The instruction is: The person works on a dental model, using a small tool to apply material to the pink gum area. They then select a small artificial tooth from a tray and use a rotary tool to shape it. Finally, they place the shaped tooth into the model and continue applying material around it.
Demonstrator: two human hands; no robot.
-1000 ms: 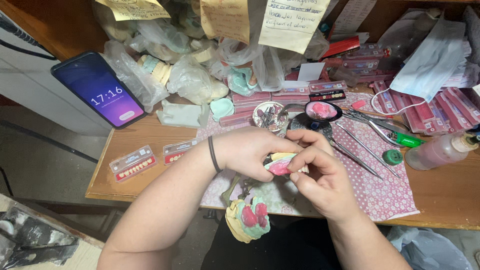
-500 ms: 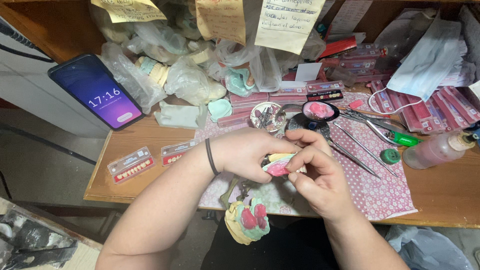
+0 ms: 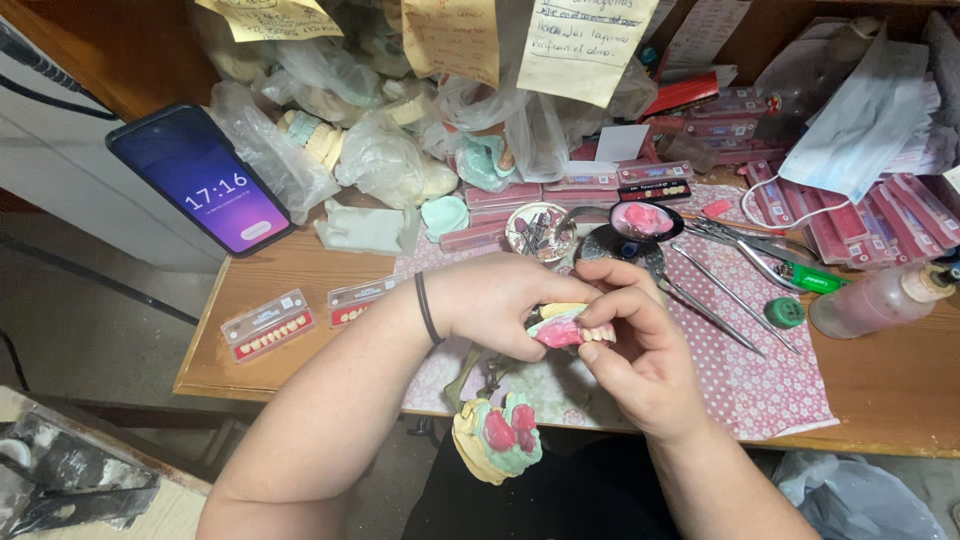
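Wooden and cluttered, the tabletop (image 3: 300, 290) carries a pink flowered cloth (image 3: 760, 380) under the work. Above that cloth, both hands meet around a small pink wax denture piece with a row of pale teeth (image 3: 565, 328). The left hand (image 3: 495, 305), a dark band at its wrist, curls its grip closed around the piece from the left. The right hand (image 3: 640, 345) pinches the toothed edge between thumb and fingertips from the right.

Below the hands, at the near edge, sits a yellow and green plaster jaw model with pink wax (image 3: 497, 438). A dark smartphone with a lit purple screen (image 3: 200, 180) leans at the back left. Two clear flat strips of false teeth (image 3: 268, 325) lie on the bare wood to the left. Metal tweezers and pliers (image 3: 735, 290) lie to the right, near a small green cap (image 3: 784, 312) and a clear squeeze bottle of pinkish liquid (image 3: 880, 300).
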